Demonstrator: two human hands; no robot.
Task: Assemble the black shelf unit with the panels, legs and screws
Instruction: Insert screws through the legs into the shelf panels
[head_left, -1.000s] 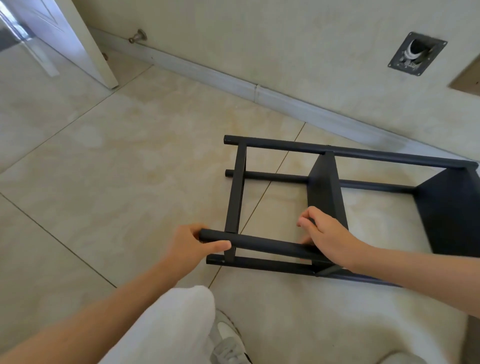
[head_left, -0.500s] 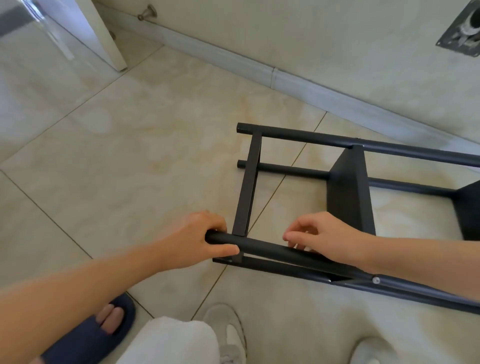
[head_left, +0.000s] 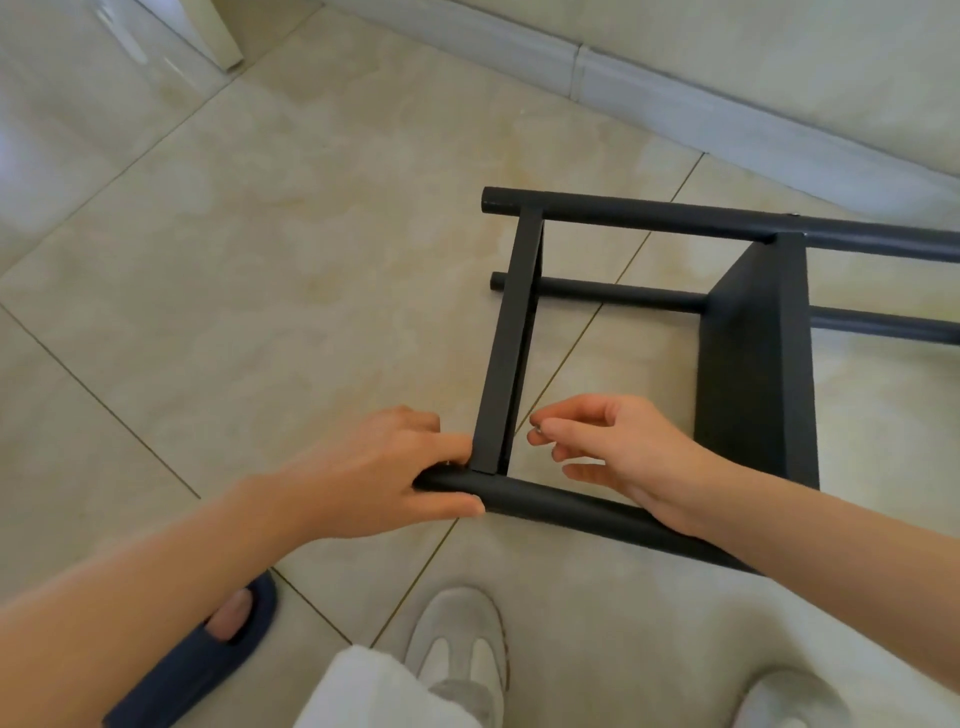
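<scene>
Black shelf unit (head_left: 753, 364) on its side on tile floor (head_left: 260, 286). Left hand (head_left: 384, 467) curled round end of near leg (head_left: 561, 504), beside joint with narrow end panel (head_left: 511, 338). Right hand (head_left: 613, 441) just right of joint, above leg, thumb and forefinger pinching small silvery screw (head_left: 538, 429).

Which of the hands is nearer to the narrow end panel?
Left. The left hand grips the near leg where the end panel joins it, apparently touching the panel; the right hand hovers apart, to its right, pinching a small silver piece.
</scene>
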